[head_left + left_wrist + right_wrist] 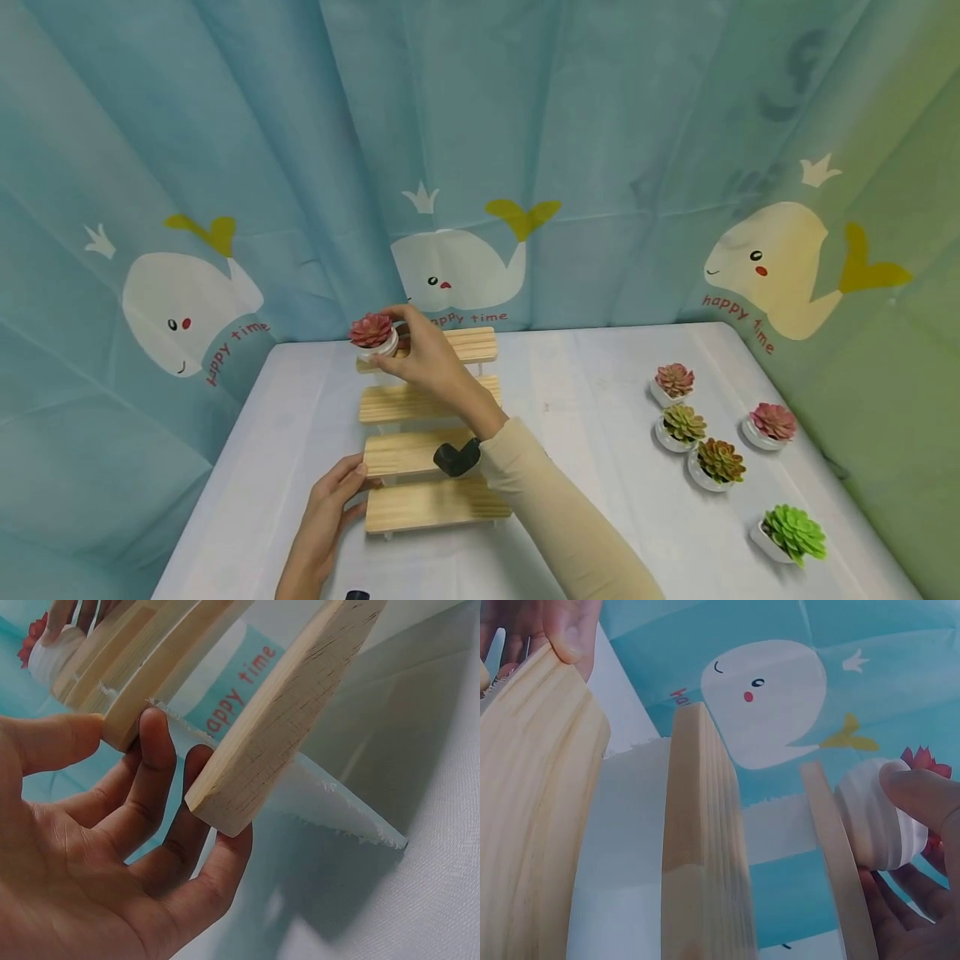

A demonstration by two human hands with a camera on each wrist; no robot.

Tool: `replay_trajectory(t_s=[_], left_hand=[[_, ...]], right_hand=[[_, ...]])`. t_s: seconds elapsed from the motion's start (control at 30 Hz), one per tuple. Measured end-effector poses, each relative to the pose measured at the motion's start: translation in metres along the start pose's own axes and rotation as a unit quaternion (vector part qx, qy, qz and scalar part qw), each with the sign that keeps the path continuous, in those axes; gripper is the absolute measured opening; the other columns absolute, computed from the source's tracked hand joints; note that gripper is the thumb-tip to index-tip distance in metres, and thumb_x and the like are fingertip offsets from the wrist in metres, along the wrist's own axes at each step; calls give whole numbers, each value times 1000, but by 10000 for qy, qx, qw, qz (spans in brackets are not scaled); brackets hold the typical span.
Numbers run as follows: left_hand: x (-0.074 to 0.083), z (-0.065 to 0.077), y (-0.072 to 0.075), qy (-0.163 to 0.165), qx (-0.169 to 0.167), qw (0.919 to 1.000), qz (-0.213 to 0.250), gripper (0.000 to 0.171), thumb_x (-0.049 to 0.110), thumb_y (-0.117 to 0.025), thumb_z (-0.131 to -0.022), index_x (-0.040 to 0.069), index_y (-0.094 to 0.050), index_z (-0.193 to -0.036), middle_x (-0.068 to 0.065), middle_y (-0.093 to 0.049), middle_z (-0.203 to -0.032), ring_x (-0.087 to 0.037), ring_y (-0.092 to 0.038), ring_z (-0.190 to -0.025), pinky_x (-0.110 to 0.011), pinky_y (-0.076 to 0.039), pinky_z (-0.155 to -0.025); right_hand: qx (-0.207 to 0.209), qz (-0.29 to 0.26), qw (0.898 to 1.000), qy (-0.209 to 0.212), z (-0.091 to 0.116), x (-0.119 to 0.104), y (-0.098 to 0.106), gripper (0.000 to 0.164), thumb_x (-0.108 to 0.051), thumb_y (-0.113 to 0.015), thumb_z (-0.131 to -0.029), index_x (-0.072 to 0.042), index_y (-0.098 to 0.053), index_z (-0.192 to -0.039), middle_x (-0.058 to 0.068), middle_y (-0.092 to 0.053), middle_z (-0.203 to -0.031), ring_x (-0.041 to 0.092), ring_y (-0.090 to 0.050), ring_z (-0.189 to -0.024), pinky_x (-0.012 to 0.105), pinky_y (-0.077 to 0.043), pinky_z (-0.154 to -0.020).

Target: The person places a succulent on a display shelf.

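I read this as placing: my right grip (423, 354) pinches the potted red succulent (372, 332) at the left end of the wooden stand (420, 406)'s top board (472, 343), while my left grip (327, 502) holds the stand's left side. From here I can't tell if it's fully seated, so the next move calls for levelling it before release.

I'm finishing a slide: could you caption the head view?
Left grip on a wooden stand, right grip holding a red plant at the top shelf, five more plants at right.
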State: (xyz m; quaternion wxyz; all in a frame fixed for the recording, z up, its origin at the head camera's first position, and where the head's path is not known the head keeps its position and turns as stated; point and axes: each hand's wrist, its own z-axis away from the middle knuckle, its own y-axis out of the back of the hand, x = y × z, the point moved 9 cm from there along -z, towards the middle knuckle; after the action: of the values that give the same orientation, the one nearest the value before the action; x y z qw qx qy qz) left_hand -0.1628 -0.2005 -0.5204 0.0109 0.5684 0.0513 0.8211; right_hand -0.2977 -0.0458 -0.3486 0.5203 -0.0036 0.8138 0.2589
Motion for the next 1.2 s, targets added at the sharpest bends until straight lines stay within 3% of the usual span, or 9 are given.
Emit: replay_trajectory(t_s=[0.33, 0.47, 0.77, 0.93, 1.2], left_hand=[[0, 1, 4, 41, 25, 10000, -58, 45, 34, -50, -111, 7, -54, -147, 0, -69, -113, -13, -62, -107, -32, -55, -89], [0, -1, 3, 26, 16, 10000, -32, 46, 34, -50, -111, 6, -54, -147, 0, -68, -113, -13, -62, -107, -32, -54, -89], [1, -3, -3, 12, 15, 10000, -55, 43, 29, -49, -111, 6, -54, -147, 0, -70, -112, -15, -61, -108, -34, -53, -90], [0, -3, 0, 37, 68, 10000, -62, 43, 29, -49, -111, 5, -55, -146, 2, -70, -110, -14, -62, -107, -34, -53, -89], [-2, -3, 0, 89, 61, 9999, -112, 43, 31, -50, -111, 6, -55, -146, 5, -71, -109, -13, -61, -108, -33, -51, -88]], right_hand=[[-201, 25, 9998, 82, -1, -2, -6, 69, -12, -77, -95, -2, -41, -152, 16, -55, -148, 25, -65, -123, 26, -57, -101], [-73, 14, 9999, 103, 5, 2, 1, 70, -14, -76, -96, -3, -40, -154, 15, -55, -148, 27, -65, -126, 29, -56, -105], [558, -368, 9977, 111, 45, 10, 38, 67, -10, -76, -96, -8, -42, -153, 12, -56, -147, 29, -60, -132, 36, -54, -110], [862, -245, 9957, 233, 67, 10, 55, 65, -9, -76, -96, -11, -44, -152, 10, -56, -148, 28, -59, -132, 35, -57, -105], [1438, -153, 9890, 307, 114, 9, 88, 67, -6, -76, -95, -5, -43, -152, 14, -55, -148, 30, -58, -135, 37, -52, -111]])
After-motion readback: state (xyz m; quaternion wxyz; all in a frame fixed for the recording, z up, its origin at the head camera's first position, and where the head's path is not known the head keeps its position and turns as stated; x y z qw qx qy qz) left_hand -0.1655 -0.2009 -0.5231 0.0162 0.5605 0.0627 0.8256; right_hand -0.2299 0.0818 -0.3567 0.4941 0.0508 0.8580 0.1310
